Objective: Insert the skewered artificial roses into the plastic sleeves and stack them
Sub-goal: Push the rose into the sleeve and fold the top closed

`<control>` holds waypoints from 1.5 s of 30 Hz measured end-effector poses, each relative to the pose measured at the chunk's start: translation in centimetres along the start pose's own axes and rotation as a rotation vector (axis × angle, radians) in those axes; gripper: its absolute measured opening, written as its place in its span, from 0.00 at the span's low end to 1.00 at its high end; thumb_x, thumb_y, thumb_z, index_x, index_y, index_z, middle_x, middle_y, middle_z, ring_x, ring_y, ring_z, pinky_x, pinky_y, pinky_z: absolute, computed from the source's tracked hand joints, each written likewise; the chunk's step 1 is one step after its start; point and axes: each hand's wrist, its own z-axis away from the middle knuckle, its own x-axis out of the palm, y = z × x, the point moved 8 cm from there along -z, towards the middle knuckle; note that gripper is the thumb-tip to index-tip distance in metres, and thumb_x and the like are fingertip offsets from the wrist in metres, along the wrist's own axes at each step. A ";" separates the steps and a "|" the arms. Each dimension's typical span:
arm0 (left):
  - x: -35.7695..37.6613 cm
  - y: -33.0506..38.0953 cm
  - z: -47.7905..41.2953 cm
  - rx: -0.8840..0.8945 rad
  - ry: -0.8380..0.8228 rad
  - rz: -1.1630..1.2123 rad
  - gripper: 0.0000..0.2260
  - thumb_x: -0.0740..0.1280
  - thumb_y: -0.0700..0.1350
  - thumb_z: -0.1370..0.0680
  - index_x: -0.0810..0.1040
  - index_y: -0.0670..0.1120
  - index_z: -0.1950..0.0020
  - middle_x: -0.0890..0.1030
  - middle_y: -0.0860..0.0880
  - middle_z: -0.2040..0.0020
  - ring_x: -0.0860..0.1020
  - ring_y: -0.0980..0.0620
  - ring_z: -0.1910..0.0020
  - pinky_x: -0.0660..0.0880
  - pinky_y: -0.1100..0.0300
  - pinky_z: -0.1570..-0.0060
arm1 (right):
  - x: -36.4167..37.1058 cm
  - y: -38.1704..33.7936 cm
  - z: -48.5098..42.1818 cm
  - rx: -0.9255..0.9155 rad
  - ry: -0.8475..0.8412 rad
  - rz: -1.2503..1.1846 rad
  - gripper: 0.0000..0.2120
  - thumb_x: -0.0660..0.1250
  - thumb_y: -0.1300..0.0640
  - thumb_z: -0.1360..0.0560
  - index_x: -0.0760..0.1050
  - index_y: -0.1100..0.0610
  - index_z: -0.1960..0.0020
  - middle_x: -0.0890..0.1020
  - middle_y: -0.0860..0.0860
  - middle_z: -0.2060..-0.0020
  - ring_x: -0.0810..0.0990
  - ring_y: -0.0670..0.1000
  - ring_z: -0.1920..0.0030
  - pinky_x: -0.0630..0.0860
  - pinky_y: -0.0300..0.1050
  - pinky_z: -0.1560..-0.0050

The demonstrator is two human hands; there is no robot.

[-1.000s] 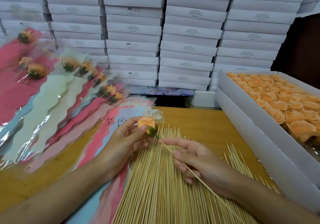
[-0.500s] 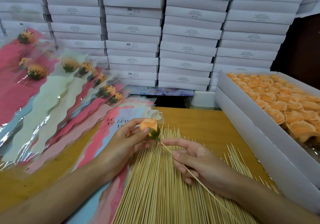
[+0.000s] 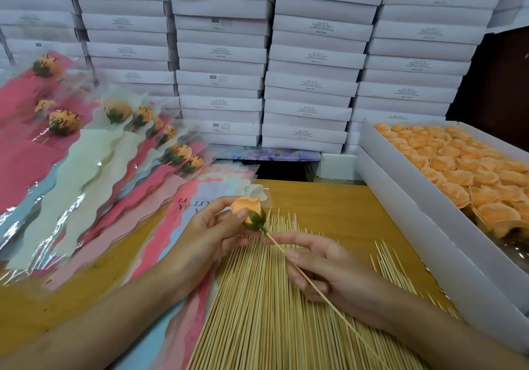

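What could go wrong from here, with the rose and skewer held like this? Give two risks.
The thin skewer, pinched by the right hand, might bend or snap if pushed hard. Its tip could also pierce through the rose into the left hand gripping it.

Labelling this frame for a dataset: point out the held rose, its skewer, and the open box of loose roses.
rose (image 3: 246, 208): head view, on the orange petals.
skewer (image 3: 315, 285): head view, on its bare mid-shaft.
box of loose roses (image 3: 415, 212): head view, on its white near wall.
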 end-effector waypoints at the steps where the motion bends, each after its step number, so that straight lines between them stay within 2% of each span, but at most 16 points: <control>1: -0.3 0.2 0.0 0.002 0.034 0.008 0.15 0.69 0.44 0.27 0.77 0.41 0.42 0.83 0.39 0.49 0.83 0.47 0.56 0.79 0.62 0.59 | 0.1 -0.1 0.0 0.000 -0.009 0.019 0.16 0.65 0.51 0.22 0.77 0.53 0.36 0.75 0.46 0.70 0.65 0.42 0.75 0.57 0.40 0.71; 3: -1.2 0.8 -0.2 -0.001 0.115 0.018 0.15 0.70 0.44 0.28 0.78 0.43 0.43 0.84 0.41 0.51 0.83 0.49 0.59 0.79 0.64 0.63 | 0.3 -0.2 0.1 -0.003 -0.035 0.025 0.14 0.63 0.52 0.22 0.80 0.54 0.39 0.75 0.46 0.71 0.64 0.42 0.75 0.55 0.42 0.71; 6: -3.1 2.3 -0.8 -0.024 0.209 -0.013 0.14 0.70 0.44 0.28 0.78 0.44 0.44 0.85 0.44 0.53 0.83 0.52 0.62 0.78 0.65 0.67 | 0.5 -0.4 0.1 0.006 -0.063 -0.037 0.12 0.62 0.55 0.21 0.82 0.57 0.44 0.74 0.49 0.71 0.64 0.42 0.76 0.59 0.34 0.75; 10: -5.9 4.0 -1.4 -0.065 0.292 0.003 0.04 0.66 0.39 0.22 0.77 0.44 0.48 0.85 0.47 0.57 0.83 0.53 0.64 0.79 0.65 0.68 | 0.3 -0.3 0.1 0.019 -0.039 -0.071 0.12 0.61 0.57 0.22 0.83 0.58 0.49 0.74 0.50 0.71 0.64 0.41 0.77 0.59 0.34 0.76; 12: -7.0 4.7 -1.6 -0.070 0.326 0.038 0.03 0.64 0.37 0.21 0.77 0.44 0.51 0.84 0.47 0.60 0.83 0.54 0.65 0.79 0.66 0.68 | 0.2 -0.2 0.0 0.017 -0.036 -0.074 0.12 0.61 0.57 0.23 0.83 0.58 0.50 0.74 0.49 0.72 0.63 0.41 0.77 0.57 0.34 0.76; 16: -8.3 6.1 -2.1 -0.068 0.290 0.081 0.05 0.66 0.37 0.26 0.78 0.44 0.52 0.84 0.47 0.58 0.84 0.54 0.62 0.79 0.66 0.64 | 0.1 -0.1 -0.2 0.007 -0.035 -0.062 0.12 0.62 0.54 0.23 0.83 0.59 0.51 0.71 0.48 0.75 0.60 0.41 0.78 0.56 0.35 0.77; 19: -8.5 6.9 -2.2 -0.040 0.229 0.068 0.12 0.67 0.38 0.29 0.79 0.46 0.46 0.86 0.47 0.54 0.85 0.53 0.54 0.81 0.63 0.61 | 0.1 0.0 -0.2 -0.005 -0.058 -0.053 0.13 0.64 0.51 0.23 0.83 0.58 0.51 0.69 0.48 0.74 0.60 0.41 0.78 0.55 0.36 0.77; 21: -8.8 6.8 -2.2 -0.031 0.207 -0.022 0.17 0.70 0.39 0.31 0.78 0.47 0.43 0.86 0.46 0.50 0.84 0.52 0.51 0.80 0.60 0.57 | 0.1 0.0 -0.2 -0.005 -0.076 -0.039 0.13 0.64 0.50 0.23 0.83 0.57 0.49 0.69 0.47 0.74 0.60 0.41 0.77 0.56 0.35 0.77; 23: -9.6 6.2 -2.3 -0.030 0.238 -0.294 0.14 0.72 0.37 0.29 0.79 0.48 0.45 0.85 0.46 0.48 0.83 0.52 0.49 0.77 0.58 0.51 | 0.1 0.1 -0.1 0.002 -0.085 -0.029 0.14 0.64 0.49 0.23 0.82 0.57 0.47 0.69 0.46 0.73 0.60 0.41 0.77 0.55 0.36 0.76; 25: -10.7 5.3 -2.3 -0.052 0.295 -0.612 0.13 0.68 0.37 0.23 0.77 0.49 0.41 0.83 0.48 0.46 0.80 0.50 0.48 0.74 0.58 0.49 | 0.2 0.0 -0.1 -0.005 -0.095 -0.052 0.14 0.64 0.49 0.22 0.82 0.57 0.45 0.69 0.46 0.73 0.60 0.41 0.77 0.56 0.36 0.76; 28: -10.8 3.3 -2.6 -0.105 0.248 -0.860 0.21 0.68 0.40 0.21 0.68 0.46 0.29 0.77 0.45 0.40 0.76 0.53 0.47 0.73 0.62 0.50 | 0.1 -0.4 -0.2 -0.042 -0.094 -0.119 0.14 0.63 0.50 0.21 0.81 0.57 0.44 0.70 0.46 0.72 0.61 0.40 0.77 0.60 0.33 0.77; 30: -10.7 2.1 -2.6 -0.145 0.192 -1.000 0.29 0.70 0.45 0.23 0.62 0.45 0.25 0.73 0.45 0.33 0.74 0.51 0.38 0.71 0.59 0.41 | -0.3 -0.8 -0.2 -0.075 -0.077 -0.152 0.15 0.63 0.50 0.21 0.81 0.58 0.43 0.70 0.46 0.72 0.62 0.40 0.77 0.62 0.32 0.77; 32: -10.5 1.6 -2.5 -0.162 0.171 -1.144 0.34 0.71 0.51 0.24 0.60 0.45 0.24 0.68 0.46 0.27 0.69 0.48 0.31 0.64 0.56 0.33 | -1.0 -1.2 -0.2 -0.111 -0.042 -0.163 0.15 0.64 0.49 0.22 0.80 0.57 0.42 0.71 0.46 0.71 0.63 0.41 0.76 0.62 0.33 0.76; 39: -10.2 1.6 -2.4 -0.102 0.178 -1.126 0.31 0.73 0.46 0.25 0.64 0.46 0.26 0.69 0.46 0.28 0.68 0.49 0.30 0.63 0.58 0.32 | -4.3 -1.9 -0.3 -0.246 0.198 -0.064 0.14 0.65 0.49 0.23 0.81 0.57 0.47 0.69 0.46 0.74 0.62 0.42 0.77 0.64 0.35 0.76; 42: -10.3 1.7 -2.4 -0.072 0.192 -1.115 0.29 0.74 0.45 0.27 0.67 0.48 0.29 0.72 0.45 0.31 0.70 0.48 0.33 0.65 0.56 0.34 | -5.5 -1.7 0.0 -0.267 0.303 -0.051 0.12 0.63 0.51 0.22 0.82 0.56 0.50 0.70 0.47 0.73 0.62 0.42 0.77 0.64 0.35 0.76; 45: -10.6 1.7 -2.3 -0.072 0.199 -1.170 0.29 0.75 0.47 0.27 0.67 0.50 0.29 0.71 0.44 0.30 0.70 0.46 0.32 0.66 0.51 0.32 | -6.1 -1.5 0.3 -0.264 0.387 -0.062 0.11 0.63 0.52 0.25 0.83 0.54 0.54 0.70 0.48 0.74 0.62 0.43 0.78 0.65 0.34 0.76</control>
